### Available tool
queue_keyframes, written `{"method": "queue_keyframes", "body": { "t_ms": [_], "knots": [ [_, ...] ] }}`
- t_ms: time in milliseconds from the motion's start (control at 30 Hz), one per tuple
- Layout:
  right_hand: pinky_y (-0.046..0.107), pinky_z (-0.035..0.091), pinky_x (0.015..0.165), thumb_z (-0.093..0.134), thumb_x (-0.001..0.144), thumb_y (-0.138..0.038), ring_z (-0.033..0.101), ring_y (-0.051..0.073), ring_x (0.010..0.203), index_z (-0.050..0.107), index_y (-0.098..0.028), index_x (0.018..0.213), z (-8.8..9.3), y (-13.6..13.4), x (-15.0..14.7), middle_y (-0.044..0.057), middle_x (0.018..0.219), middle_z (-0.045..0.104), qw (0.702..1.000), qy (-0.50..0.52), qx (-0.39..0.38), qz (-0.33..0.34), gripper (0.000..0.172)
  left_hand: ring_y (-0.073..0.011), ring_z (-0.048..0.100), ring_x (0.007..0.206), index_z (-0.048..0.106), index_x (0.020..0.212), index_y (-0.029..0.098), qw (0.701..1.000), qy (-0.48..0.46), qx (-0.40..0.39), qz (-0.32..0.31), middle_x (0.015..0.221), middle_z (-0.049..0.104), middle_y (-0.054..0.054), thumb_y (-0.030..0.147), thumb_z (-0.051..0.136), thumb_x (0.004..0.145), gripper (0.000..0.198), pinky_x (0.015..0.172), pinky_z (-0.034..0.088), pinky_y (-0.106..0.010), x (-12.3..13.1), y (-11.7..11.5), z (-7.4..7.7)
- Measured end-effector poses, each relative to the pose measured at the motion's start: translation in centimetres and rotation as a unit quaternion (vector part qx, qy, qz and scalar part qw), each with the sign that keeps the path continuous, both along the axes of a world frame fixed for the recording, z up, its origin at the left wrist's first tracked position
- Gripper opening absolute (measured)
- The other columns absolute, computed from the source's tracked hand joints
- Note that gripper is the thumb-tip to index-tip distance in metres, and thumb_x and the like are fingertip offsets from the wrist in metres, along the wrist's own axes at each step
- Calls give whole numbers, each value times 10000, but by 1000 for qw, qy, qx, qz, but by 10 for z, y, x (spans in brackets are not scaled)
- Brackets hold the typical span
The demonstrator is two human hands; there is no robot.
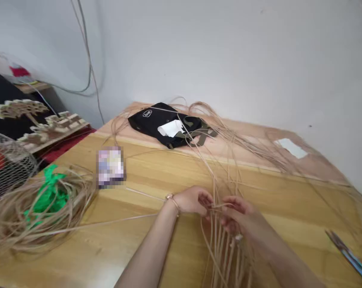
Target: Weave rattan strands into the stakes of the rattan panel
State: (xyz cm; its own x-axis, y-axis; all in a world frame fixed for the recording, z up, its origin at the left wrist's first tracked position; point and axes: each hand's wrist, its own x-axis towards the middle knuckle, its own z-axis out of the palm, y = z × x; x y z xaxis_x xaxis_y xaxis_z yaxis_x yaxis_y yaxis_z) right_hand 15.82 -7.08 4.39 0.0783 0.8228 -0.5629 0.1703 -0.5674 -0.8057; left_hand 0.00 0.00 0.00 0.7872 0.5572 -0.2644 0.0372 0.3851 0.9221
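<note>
Long tan wicker strands run lengthwise across the wooden table, from its near edge up toward the back. My left hand is closed on them from the left, its fingertips pinching where a crosswise strand passes over the lengthwise ones. From the right, my right hand grips the same crossing, thumb and fingers closed on a thin strand. The two hands are only a few strands apart. A bracelet circles my left wrist. Blur hides exactly how the strands interlace between my fingers.
A large coil of wicker with green wrapping lies at the left. Near it is a pixelated box. Farther back sit a black bag and white paper. A pointed tool lies at the right.
</note>
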Motion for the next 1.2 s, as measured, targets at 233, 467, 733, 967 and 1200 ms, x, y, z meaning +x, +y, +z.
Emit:
{"method": "queue_keyframes", "body": {
  "t_ms": [233, 467, 733, 967, 1200],
  "knots": [
    [224, 405, 498, 553, 683, -333, 537, 118, 556, 571, -170, 790, 10, 7, 29, 16, 680, 602, 963, -161, 123, 178, 196, -88, 570, 540, 523, 757, 118, 998, -38, -54, -23, 641, 593, 19, -35, 521, 453, 340, 527, 399, -186, -2, 0, 1],
    [243, 409, 530, 501, 712, -253, 557, 142, 573, 592, -206, 703, 5, 5, 23, -2, 634, 613, 876, -363, 236, 211, 103, -90, 537, 550, 535, 777, 118, 998, 11, -47, -27, 697, 577, -3, 130, 706, 434, 383, 485, 379, -198, -4, 2, 8],
    [233, 440, 535, 528, 700, -248, 576, 136, 563, 593, -200, 689, -1, 2, 18, -6, 621, 618, 897, -331, 268, 118, 82, -27, 421, 411, 518, 714, 103, 999, 47, 8, 10, 609, 539, 24, 335, 712, 493, 375, 400, 318, -173, 2, -1, 6],
    [259, 474, 647, 543, 697, -253, 598, 156, 711, 554, -180, 854, -2, 4, 22, 34, 775, 632, 957, -133, 210, 147, 173, -51, 494, 438, 545, 733, 103, 999, 48, -11, -5, 625, 566, 12, 359, 697, 521, 366, 408, 303, -169, 1, -1, 9],
    [302, 403, 761, 344, 778, -91, 527, 155, 862, 527, -225, 1018, 8, 27, 31, 30, 948, 583, 865, -231, 298, 330, 330, -47, 500, 433, 536, 732, 109, 999, 41, -22, -8, 611, 559, 25, 343, 699, 531, 349, 407, 295, -165, 0, 0, 10]
  ]
}}
